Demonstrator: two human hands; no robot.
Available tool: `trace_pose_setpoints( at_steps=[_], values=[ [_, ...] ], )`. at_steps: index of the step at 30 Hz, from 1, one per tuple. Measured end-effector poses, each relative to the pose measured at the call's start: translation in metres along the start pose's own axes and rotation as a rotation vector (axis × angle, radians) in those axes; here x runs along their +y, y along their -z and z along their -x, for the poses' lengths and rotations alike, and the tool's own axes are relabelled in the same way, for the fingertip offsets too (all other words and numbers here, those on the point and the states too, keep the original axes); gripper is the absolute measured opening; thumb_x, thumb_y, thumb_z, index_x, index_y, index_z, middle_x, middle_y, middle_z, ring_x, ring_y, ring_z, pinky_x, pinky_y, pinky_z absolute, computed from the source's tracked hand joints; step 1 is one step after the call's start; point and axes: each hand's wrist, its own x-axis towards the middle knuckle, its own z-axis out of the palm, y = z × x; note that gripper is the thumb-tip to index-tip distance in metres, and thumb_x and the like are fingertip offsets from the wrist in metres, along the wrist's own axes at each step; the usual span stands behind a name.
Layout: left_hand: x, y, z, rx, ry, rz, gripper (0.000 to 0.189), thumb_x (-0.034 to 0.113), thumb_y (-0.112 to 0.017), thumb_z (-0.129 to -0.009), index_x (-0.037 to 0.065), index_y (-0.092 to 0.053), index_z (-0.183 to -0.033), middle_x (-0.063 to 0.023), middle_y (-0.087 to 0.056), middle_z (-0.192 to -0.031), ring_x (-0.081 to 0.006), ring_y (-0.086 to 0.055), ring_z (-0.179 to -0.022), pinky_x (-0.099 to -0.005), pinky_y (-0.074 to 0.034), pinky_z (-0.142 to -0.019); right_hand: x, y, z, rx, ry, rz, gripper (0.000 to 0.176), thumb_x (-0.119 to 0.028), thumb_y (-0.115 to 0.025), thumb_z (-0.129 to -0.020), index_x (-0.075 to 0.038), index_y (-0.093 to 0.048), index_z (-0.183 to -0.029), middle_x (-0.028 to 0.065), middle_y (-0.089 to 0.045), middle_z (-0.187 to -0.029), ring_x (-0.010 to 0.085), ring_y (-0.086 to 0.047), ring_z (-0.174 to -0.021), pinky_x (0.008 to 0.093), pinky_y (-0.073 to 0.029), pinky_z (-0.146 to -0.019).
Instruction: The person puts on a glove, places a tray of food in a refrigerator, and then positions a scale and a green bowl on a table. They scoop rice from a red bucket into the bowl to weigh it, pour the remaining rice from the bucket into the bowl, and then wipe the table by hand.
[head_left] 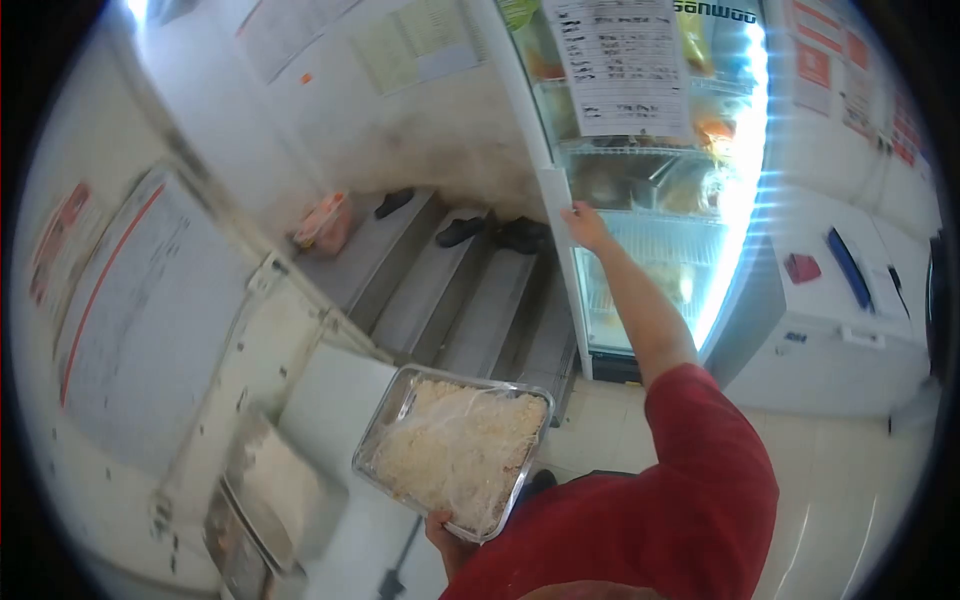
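Observation:
My left hand (449,538) grips the lower edge of a metal tray (545,408) that holds a pale crumbly food (455,445) under clear film. The tray is tilted and close to my body. My right arm is stretched forward, and my right hand (585,226) is closed on the handle edge of a glass-door fridge (553,205). The fridge door looks shut or nearly so, with bagged food and containers on lit shelves behind the glass. A written sheet (620,75) is fixed to the door.
Metal steps (440,290) with dark shoes (520,236) and an orange-pink bag (325,225) lie beyond the tray. White cabinet (830,350) stands right of the fridge. At lower left are a white worktop (330,400) and metal containers (262,500); a whiteboard (150,320) hangs left.

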Motion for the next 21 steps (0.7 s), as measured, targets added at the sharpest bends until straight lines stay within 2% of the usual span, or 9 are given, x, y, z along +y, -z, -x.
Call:
trace_pose_setpoints(
  at_steps=[3, 6, 8, 9, 13, 16, 18, 20, 21],
  values=[
    [0.043, 0.003, -0.056, -0.055, 0.114, -0.075, 0.081, 0.023, -0.055, -0.066, -0.001, -0.044, -0.143, -0.0193, -0.056, -0.135, -0.0403, -0.057, -0.122, -0.0509, -0.049, -0.104, -0.025, -0.012, 0.013, 0.187, -0.017, 0.241, 0.044, -0.044, -0.05, -0.103, -0.002, -0.058, -0.117, 0.0294, -0.066, -0.109, 0.0499, -0.061, -0.107, 0.0534, -0.048, -0.09],
    [0.065, 0.029, -0.111, 0.083, 0.198, -0.099, 0.083, 0.024, -0.056, -0.067, 0.001, -0.042, -0.145, -0.0195, -0.054, -0.137, -0.0399, -0.055, -0.125, -0.0515, -0.048, -0.105, -0.042, -0.016, 0.027, 0.322, -0.048, 0.269, 0.04, -0.041, -0.047, -0.105, -0.003, -0.058, -0.113, 0.0278, -0.066, -0.107, 0.0493, -0.061, -0.106, 0.0531, -0.048, -0.088],
    [0.08, 0.025, -0.147, -0.148, 0.225, 0.109, 0.085, 0.023, -0.057, -0.066, 0.002, -0.04, -0.147, -0.0188, -0.053, -0.137, -0.039, -0.054, -0.126, -0.0523, -0.047, -0.105, -0.046, -0.017, 0.041, 0.368, -0.053, 0.306, 0.037, -0.036, -0.045, -0.106, -0.002, -0.058, -0.108, 0.0265, -0.066, -0.103, 0.048, -0.061, -0.102, 0.0521, -0.048, -0.084],
    [0.085, 0.021, -0.168, -0.152, 0.244, 0.111, 0.085, 0.023, -0.057, -0.066, 0.002, -0.04, -0.147, -0.0188, -0.053, -0.137, -0.039, -0.054, -0.126, -0.0523, -0.047, -0.105, -0.052, -0.015, 0.056, 0.354, -0.019, 0.281, 0.037, -0.035, -0.046, -0.106, -0.001, -0.059, -0.107, 0.0258, -0.065, -0.1, 0.0467, -0.062, -0.097, 0.0503, -0.048, -0.082],
    [0.096, 0.004, -0.227, -0.057, 0.133, -0.143, 0.089, 0.014, -0.058, -0.063, -0.001, -0.037, -0.148, -0.0185, -0.052, -0.137, -0.0394, -0.054, -0.124, -0.0489, -0.049, -0.104, -0.112, 0.003, 0.155, 0.29, -0.075, 0.168, 0.031, -0.028, -0.047, -0.106, 0.0, -0.06, -0.106, 0.0214, -0.061, -0.088, 0.0364, -0.061, -0.084, 0.0419, -0.047, -0.077],
    [0.09, -0.049, -0.26, -0.252, 0.149, -0.247, 0.084, 0.01, -0.056, -0.064, -0.005, -0.038, -0.144, -0.019, -0.053, -0.134, -0.0382, -0.055, -0.123, -0.0468, -0.049, -0.104, -0.129, 0.03, 0.235, 0.27, -0.115, 0.119, 0.028, -0.022, -0.047, -0.105, 0.0, -0.06, -0.114, 0.0191, -0.062, -0.091, 0.0366, -0.06, -0.082, 0.0387, -0.047, -0.078],
    [0.068, -0.061, -0.28, -0.367, 0.112, -0.36, 0.079, 0.008, -0.055, -0.065, -0.006, -0.041, -0.142, -0.0194, -0.056, -0.13, -0.0367, -0.058, -0.121, -0.0461, -0.049, -0.103, -0.123, 0.042, 0.292, 0.377, -0.148, 0.124, 0.03, -0.021, -0.047, -0.105, 0.003, -0.059, -0.117, 0.0171, -0.064, -0.092, 0.0332, -0.06, -0.084, 0.0388, -0.047, -0.079],
    [0.046, -0.088, -0.287, -0.443, 0.057, -0.408, 0.077, 0.007, -0.054, -0.066, -0.006, -0.042, -0.141, -0.0198, -0.058, -0.127, -0.0362, -0.059, -0.119, -0.0455, -0.05, -0.102, -0.1, 0.065, 0.359, 0.385, -0.4, 0.185, 0.033, -0.022, -0.045, -0.105, 0.003, -0.06, -0.121, 0.0181, -0.065, -0.103, 0.0286, -0.061, -0.092, 0.0384, -0.047, -0.085],
    [0.034, -0.106, -0.288, -0.51, 0.193, -0.327, 0.075, 0.007, -0.054, -0.066, -0.006, -0.043, -0.14, -0.0199, -0.059, -0.125, -0.0362, -0.061, -0.116, -0.0452, -0.052, -0.1, -0.045, 0.075, 0.417, 0.429, -0.126, 0.693, 0.034, -0.023, -0.045, -0.106, 0.002, -0.059, -0.124, 0.0176, -0.064, -0.109, 0.0263, -0.06, -0.098, 0.0383, -0.047, -0.09]
  ],
)
